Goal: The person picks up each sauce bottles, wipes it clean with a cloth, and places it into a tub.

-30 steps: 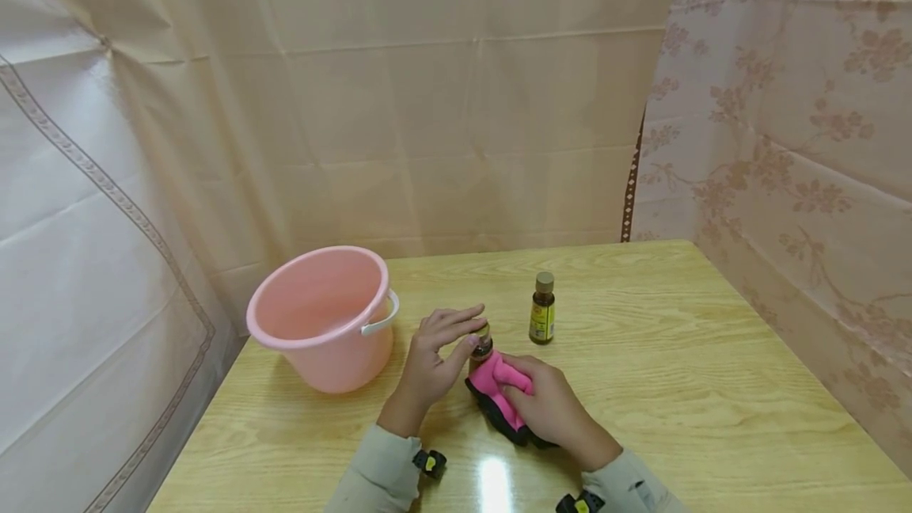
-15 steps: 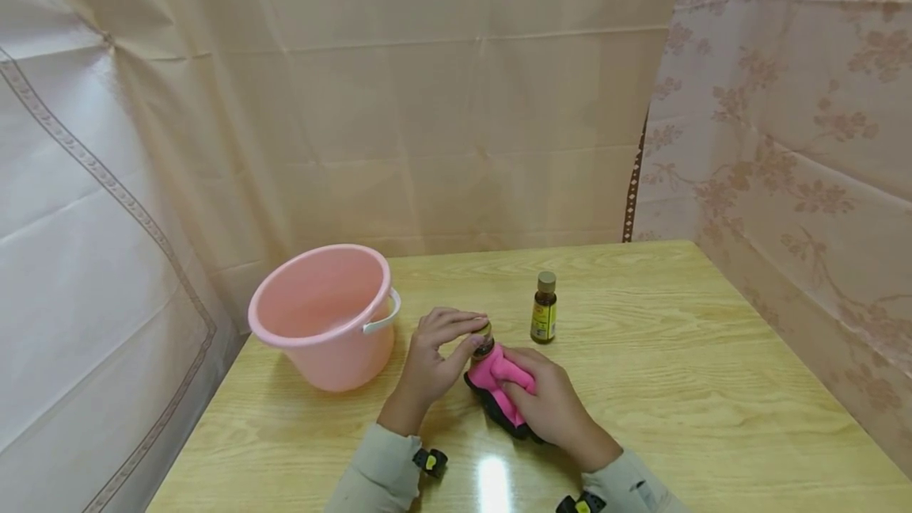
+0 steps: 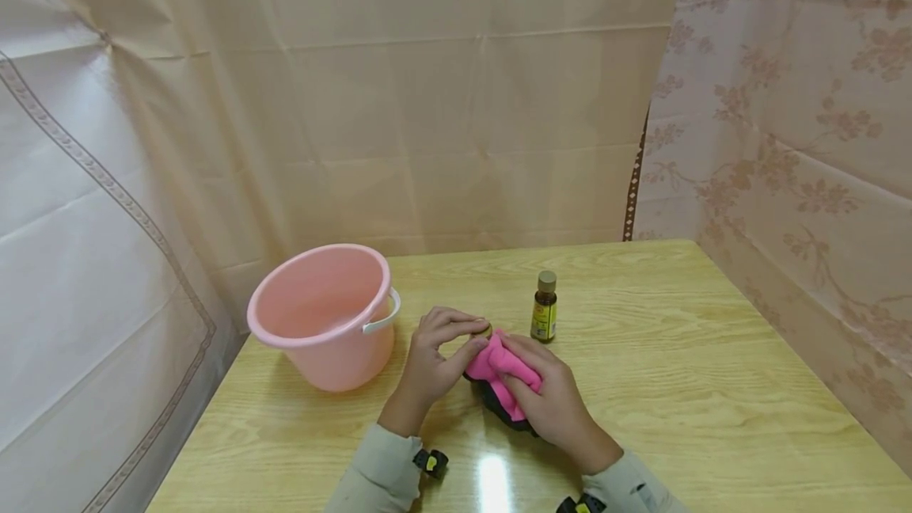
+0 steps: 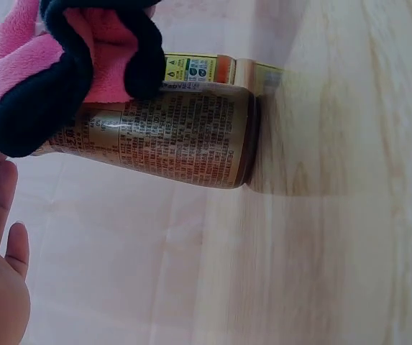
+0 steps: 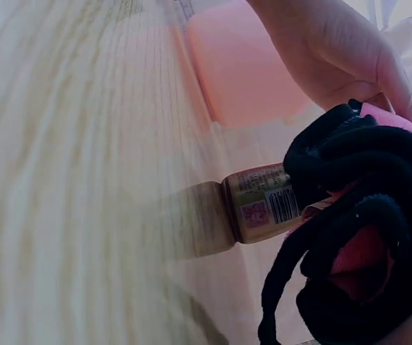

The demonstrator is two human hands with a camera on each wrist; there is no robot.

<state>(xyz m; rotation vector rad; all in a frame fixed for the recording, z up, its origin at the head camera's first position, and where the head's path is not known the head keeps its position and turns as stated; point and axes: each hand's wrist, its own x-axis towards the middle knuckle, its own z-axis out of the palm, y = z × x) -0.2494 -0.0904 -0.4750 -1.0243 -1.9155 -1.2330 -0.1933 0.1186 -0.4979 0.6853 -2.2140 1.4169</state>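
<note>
A brown glass bottle (image 4: 180,136) with a printed label stands upright on the table, its lower part bare in both wrist views. My left hand (image 3: 436,351) steadies it from the top, fingers over the gold cap (image 3: 486,332) and thumb at its side. My right hand (image 3: 552,394) grips a bunched pink cloth (image 3: 504,374) with a black underside, pressed around the bottle's neck and shoulder. In the head view the cloth hides most of the bottle. Behind, a second brown bottle (image 3: 544,317) with a yellow label and gold cap stands upright, apart from both hands.
A pink bucket (image 3: 338,362) with a white handle (image 3: 381,323) stands on the left of the wood-grain table (image 3: 684,386), beyond the left hand. Beige curtains (image 3: 456,125) hang behind the table and at its sides.
My right hand has slid the pink cloth up the bottle to just below the cap, covering the dark neck that showed before. My left hand stays on the cap.
</note>
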